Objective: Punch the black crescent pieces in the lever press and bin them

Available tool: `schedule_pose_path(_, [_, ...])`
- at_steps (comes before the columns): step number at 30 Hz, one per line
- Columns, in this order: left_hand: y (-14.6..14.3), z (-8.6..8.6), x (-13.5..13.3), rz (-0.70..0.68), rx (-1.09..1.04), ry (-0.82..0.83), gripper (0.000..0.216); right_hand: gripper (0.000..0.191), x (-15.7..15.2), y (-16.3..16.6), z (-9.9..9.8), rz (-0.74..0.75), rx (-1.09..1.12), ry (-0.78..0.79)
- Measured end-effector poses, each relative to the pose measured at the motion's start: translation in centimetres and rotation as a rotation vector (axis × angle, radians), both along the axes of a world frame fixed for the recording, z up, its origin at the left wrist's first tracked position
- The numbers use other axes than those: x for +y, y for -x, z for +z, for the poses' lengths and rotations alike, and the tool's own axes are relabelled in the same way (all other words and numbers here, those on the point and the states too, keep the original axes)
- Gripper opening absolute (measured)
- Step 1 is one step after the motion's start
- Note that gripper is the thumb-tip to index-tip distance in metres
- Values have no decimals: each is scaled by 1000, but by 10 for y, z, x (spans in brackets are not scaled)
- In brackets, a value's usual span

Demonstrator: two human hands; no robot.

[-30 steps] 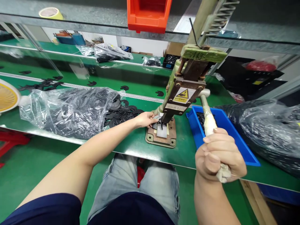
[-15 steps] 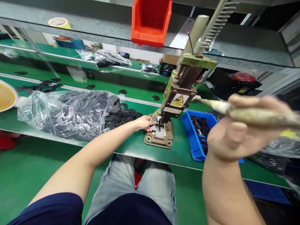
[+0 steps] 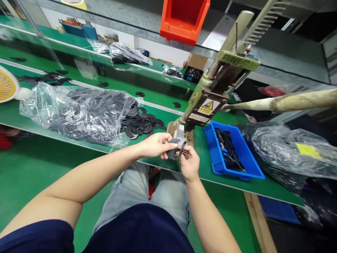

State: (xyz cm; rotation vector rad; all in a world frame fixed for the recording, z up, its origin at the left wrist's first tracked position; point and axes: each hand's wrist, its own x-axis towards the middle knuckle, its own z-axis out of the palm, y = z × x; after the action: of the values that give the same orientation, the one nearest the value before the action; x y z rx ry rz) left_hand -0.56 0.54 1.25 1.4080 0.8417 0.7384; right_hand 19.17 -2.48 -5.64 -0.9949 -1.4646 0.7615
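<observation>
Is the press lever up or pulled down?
Up. The press lever juts out level to the right, ungripped; both hands are at the black part below.

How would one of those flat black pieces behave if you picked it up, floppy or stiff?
Probably light and slightly bendy: the black piece pinched between the left hand and right hand looks thin as a sheet. Likely not fragile, since the loose pile lies heaped anyhow. Flat shapes seem unlikely to roll.

Bright even overhead light, soft shadows, glare on the plastic bag (image 3: 79, 112), sharp centre, wide-angle bending at edges
</observation>
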Motion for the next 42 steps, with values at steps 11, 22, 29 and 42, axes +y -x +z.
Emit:
schedule_pose_path(11, [7,-3,3,-65,99,51,49,18,-10,-2,-1,-1,-148,-20])
schedule_pose_path(22, [-4,-6,-14,167,321,-633,36,14,-16,-22,6,-1,-411,-237])
schedule_pose_path(29, [-15,-20,-12,136,86,-306,35,16,-28,-32,16,-14,-415,-290])
schedule_pose_path(42, [-25,-73,-5,55,-5,-113,42,25,-8,-115,93,-142,-609,58])
